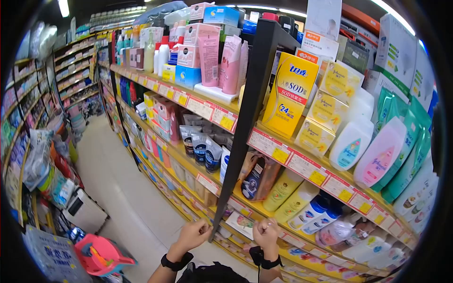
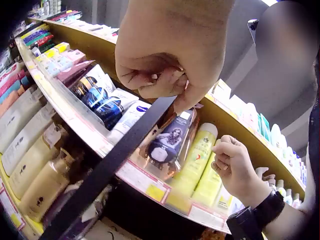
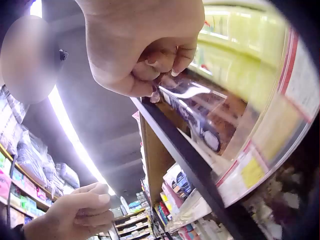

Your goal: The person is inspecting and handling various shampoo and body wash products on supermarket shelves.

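Both hands are raised in front of the shelves with fingers curled in and nothing visible in them. In the head view the left hand (image 1: 192, 236) is beside the lower part of a black upright post (image 1: 245, 99); the right hand (image 1: 266, 233) is to the right of it, in front of the lower shelves. The left wrist view shows the left hand (image 2: 172, 55) large at the top and the right hand (image 2: 235, 167) near green-yellow bottles (image 2: 197, 155). In the right wrist view the right hand (image 3: 145, 45) appears above a dark boxed product (image 3: 200, 120), the left hand (image 3: 75, 212) lower down.
A yellow SOD box (image 1: 289, 94), soap boxes (image 1: 325, 111) and a pink lotion bottle (image 1: 381, 151) stand on the right upper shelf. Dark tubes (image 1: 206, 151) sit left of the post. An aisle floor (image 1: 113, 174) runs at left, with a pink basin (image 1: 101, 254) on the near side.
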